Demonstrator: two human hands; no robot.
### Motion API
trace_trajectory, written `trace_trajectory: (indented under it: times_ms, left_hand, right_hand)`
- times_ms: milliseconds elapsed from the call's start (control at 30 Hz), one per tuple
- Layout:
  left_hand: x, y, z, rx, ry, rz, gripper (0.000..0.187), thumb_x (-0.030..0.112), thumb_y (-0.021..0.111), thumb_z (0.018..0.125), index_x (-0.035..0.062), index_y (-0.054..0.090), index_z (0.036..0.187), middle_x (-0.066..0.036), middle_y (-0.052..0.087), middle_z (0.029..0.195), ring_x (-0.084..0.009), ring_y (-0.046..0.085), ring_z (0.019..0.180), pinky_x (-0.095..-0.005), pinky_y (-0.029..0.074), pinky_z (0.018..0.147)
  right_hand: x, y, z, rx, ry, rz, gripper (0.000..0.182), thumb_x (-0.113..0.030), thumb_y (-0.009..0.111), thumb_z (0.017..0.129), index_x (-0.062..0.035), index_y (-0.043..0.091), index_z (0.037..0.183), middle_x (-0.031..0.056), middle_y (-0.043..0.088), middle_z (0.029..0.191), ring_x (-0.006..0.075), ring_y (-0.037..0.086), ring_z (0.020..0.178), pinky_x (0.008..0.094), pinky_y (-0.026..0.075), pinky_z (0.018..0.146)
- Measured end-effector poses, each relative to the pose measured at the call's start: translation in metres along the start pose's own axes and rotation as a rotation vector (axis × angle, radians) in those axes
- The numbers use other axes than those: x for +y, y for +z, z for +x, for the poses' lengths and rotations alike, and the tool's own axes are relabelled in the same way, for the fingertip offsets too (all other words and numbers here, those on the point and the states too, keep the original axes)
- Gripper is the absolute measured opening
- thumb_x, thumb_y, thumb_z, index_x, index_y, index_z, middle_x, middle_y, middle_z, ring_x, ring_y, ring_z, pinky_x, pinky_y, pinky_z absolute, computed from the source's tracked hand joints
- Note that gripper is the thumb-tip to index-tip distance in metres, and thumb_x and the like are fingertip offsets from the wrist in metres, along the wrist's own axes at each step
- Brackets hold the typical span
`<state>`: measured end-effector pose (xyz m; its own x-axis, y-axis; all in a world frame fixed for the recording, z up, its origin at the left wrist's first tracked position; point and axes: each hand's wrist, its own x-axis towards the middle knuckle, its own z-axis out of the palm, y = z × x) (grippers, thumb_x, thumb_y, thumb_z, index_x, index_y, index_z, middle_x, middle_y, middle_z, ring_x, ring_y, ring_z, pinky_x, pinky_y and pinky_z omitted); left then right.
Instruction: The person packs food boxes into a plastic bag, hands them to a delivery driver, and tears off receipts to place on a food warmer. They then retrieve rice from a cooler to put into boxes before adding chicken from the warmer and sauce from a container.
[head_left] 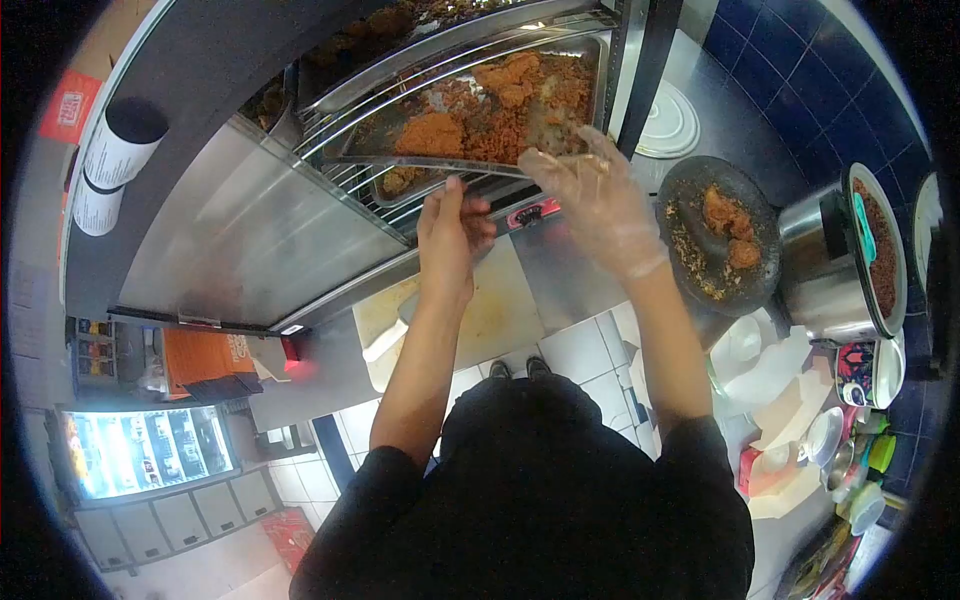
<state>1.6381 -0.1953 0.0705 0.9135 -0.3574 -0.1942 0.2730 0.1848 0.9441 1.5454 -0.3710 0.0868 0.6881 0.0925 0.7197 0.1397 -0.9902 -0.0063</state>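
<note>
My left hand (450,240) is bare and raised before an open-fronted warming cabinet, thumb up and apart from loosely curled fingers, with nothing seen in it. A clear plastic glove covers my right hand (605,205). Its fingers close at the end of a long, thin, greyish strip (440,163), which reaches left across the cabinet opening; I cannot make out its kind. Behind both hands, a metal tray (598,75) on a wire rack (330,125) bears pieces of fried chicken (430,134) and loose crumbs.
Right of my right hand, a dark stone mortar (690,275) holds fried chicken and crumbs. Beyond stands a steel pot (815,265) with reddish-brown food and a turquoise utensil. A cutting board (500,300) with a knife (385,340) lies below my hands. A metal panel (250,230) borders the cabinet's left.
</note>
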Motion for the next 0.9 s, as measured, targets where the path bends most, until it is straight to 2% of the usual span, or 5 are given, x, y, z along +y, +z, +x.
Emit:
trace_trajectory:
  times_ms: [167,467,600,700,900]
  left_hand:
    - [0.009,0.014,0.041,0.077,0.094,-0.148,0.025,0.032,0.054,0.101,0.0072,0.049,0.105,-0.007,0.061,0.089,-0.0148,0.061,0.071,-0.0304,0.051,0.060]
    - [0.024,-0.024,0.061,0.151,0.176,-0.111,0.015,0.019,0.050,0.100,0.0051,0.049,0.106,-0.005,0.060,0.089,-0.0130,0.056,0.066,-0.0257,0.047,0.052]
    - [0.018,-0.054,0.063,0.121,0.222,-0.239,0.019,0.017,0.050,0.101,0.0022,0.049,0.112,-0.007,0.063,0.097,-0.0167,0.063,0.079,-0.0306,0.052,0.064]
    - [0.006,-0.068,0.062,0.107,0.233,-0.211,0.018,0.016,0.050,0.101,0.0017,0.050,0.112,-0.008,0.063,0.100,-0.0184,0.064,0.086,-0.0336,0.053,0.073]
    - [0.005,-0.070,0.043,0.083,0.184,-0.255,0.017,0.016,0.055,0.099,0.0013,0.054,0.107,-0.007,0.058,0.099,-0.0145,0.053,0.092,-0.0303,0.043,0.083]
  right_hand:
    - [0.002,0.002,0.008,-0.172,0.046,-0.040,0.057,-0.004,0.065,0.073,-0.0143,0.053,0.128,0.0049,0.067,0.113,0.0220,0.065,0.097,0.0411,0.053,0.092]
    - [0.003,0.011,0.057,-0.192,0.135,0.283,0.024,-0.014,0.062,0.092,-0.0080,0.064,0.115,0.0152,0.071,0.101,0.0331,0.068,0.095,0.0435,0.055,0.082]
    - [0.034,0.032,0.092,-0.257,-0.041,-0.104,0.069,-0.020,0.066,0.085,-0.0216,0.039,0.148,0.0200,0.068,0.110,0.0381,0.062,0.111,0.0449,0.047,0.097]
    - [0.014,0.007,0.120,-0.857,0.222,0.042,0.074,-0.022,0.070,0.082,-0.0241,0.039,0.148,0.0194,0.069,0.109,0.0372,0.062,0.109,0.0442,0.047,0.096]
    - [0.014,-0.003,0.112,-0.849,0.200,0.035,0.080,-0.027,0.077,0.078,-0.0250,0.038,0.148,0.0202,0.068,0.109,0.0366,0.065,0.101,0.0460,0.050,0.089]
